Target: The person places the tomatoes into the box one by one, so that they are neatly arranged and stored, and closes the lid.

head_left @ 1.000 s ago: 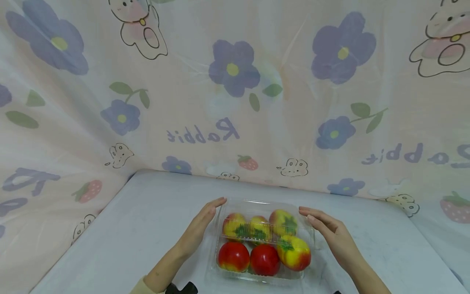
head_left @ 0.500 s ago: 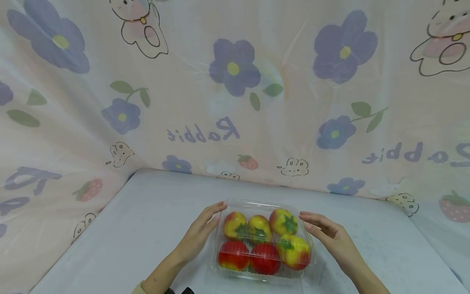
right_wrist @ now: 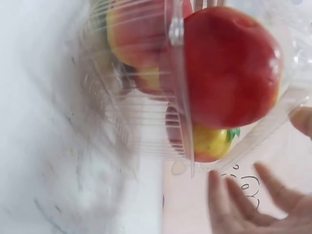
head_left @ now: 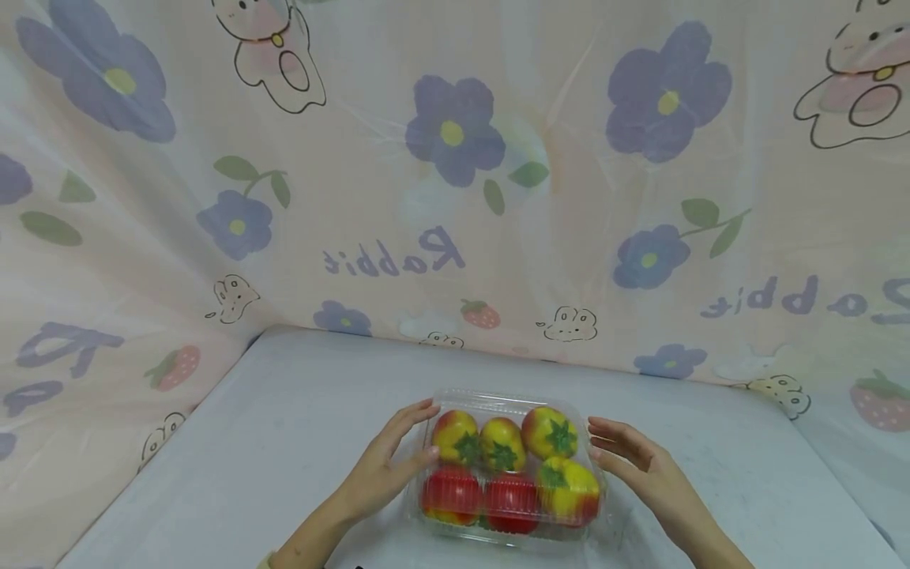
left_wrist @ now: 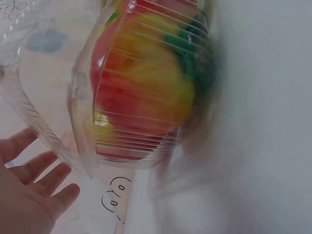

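Observation:
A clear plastic clamshell box (head_left: 515, 540) stands on the table, holding several red and yellow fruits (head_left: 553, 433), some showing green leafy tops. Its ribbed clear lid (left_wrist: 80, 87) lies over the fruits, tilted; I cannot tell whether its front edge meets the base. My left hand (head_left: 377, 466) is at the left side, fingertips by the back left corner and thumb at the lid's edge. On the right side, my right hand (head_left: 643, 466) reaches in with fingers slightly bent and spread. Its fingertips (right_wrist: 214, 178) are close to the plastic, contact being unclear.
Under the box is a pale table (head_left: 320, 395) covered by a whitish sheet. A curtain (head_left: 526, 261) printed with flowers and rabbits hangs behind it and along the left side.
The lid's near edge has come down and toward me over the front fruits. Both hands have shifted slightly nearer, and the left thumb has moved onto the lid's edge.

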The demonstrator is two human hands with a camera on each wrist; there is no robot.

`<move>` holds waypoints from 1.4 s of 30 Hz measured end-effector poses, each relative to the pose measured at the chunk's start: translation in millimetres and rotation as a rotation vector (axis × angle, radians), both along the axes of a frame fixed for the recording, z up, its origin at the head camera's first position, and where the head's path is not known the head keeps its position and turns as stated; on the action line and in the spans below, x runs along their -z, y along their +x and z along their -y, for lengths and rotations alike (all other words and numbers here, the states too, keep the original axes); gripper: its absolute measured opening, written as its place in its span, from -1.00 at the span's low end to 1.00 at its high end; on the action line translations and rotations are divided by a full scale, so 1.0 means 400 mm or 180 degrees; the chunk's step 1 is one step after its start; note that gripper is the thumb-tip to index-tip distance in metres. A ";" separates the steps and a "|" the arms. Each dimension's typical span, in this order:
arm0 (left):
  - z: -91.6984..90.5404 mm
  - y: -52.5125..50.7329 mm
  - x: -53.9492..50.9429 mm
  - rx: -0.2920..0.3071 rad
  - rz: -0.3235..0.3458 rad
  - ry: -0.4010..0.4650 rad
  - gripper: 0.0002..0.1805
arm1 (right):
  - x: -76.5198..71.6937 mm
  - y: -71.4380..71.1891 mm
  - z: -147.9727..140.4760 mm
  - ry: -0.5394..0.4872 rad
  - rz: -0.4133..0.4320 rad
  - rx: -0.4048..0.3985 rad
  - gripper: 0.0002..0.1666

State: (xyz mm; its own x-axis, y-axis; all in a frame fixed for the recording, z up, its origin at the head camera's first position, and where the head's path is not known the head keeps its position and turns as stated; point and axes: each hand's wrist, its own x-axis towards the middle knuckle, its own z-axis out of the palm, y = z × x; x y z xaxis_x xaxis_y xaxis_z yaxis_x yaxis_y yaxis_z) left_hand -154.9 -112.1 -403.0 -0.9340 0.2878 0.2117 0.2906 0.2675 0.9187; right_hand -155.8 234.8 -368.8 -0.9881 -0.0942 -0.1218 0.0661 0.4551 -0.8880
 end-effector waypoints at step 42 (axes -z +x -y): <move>0.103 0.002 0.003 0.0826 0.1378 -0.0104 -0.28 | 0.056 0.057 -0.053 -0.1608 0.1820 -0.1124 -0.03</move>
